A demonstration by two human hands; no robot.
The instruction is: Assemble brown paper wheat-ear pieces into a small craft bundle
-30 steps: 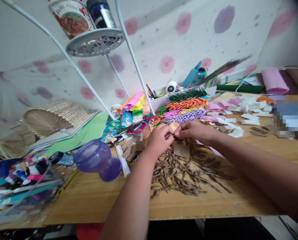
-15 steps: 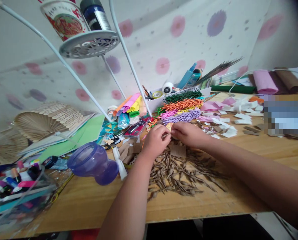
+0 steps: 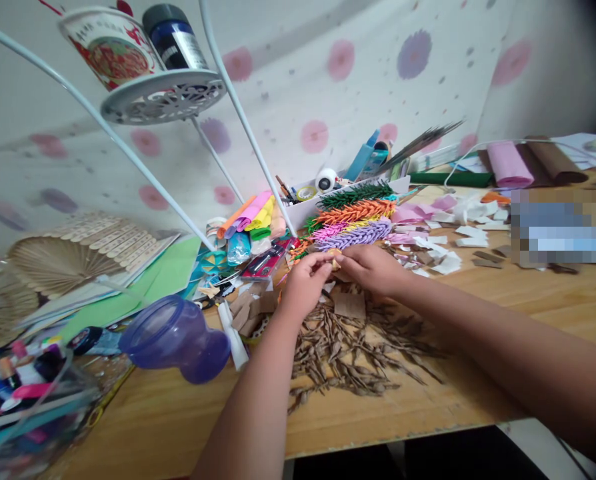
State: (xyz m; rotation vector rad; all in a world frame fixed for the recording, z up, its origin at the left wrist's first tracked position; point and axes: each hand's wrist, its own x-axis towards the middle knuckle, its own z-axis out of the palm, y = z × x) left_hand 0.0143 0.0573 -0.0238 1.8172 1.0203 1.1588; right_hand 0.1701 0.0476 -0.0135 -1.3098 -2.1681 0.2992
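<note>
Between the fingertips of our left hand (image 3: 303, 285) and right hand (image 3: 373, 270) we pinch a small tan piece (image 3: 335, 256), largely covered by our fingers, so we cannot make out its full shape. Below it we have a loose heap of brown twisted strips (image 3: 345, 357), thin at the stems and swollen in places like buds, fanned out flat and overlapping on the tabletop (image 3: 408, 417). A brown paper square (image 3: 351, 305), flat and slightly creased, lies at the heap's far edge, close to our hands.
</note>
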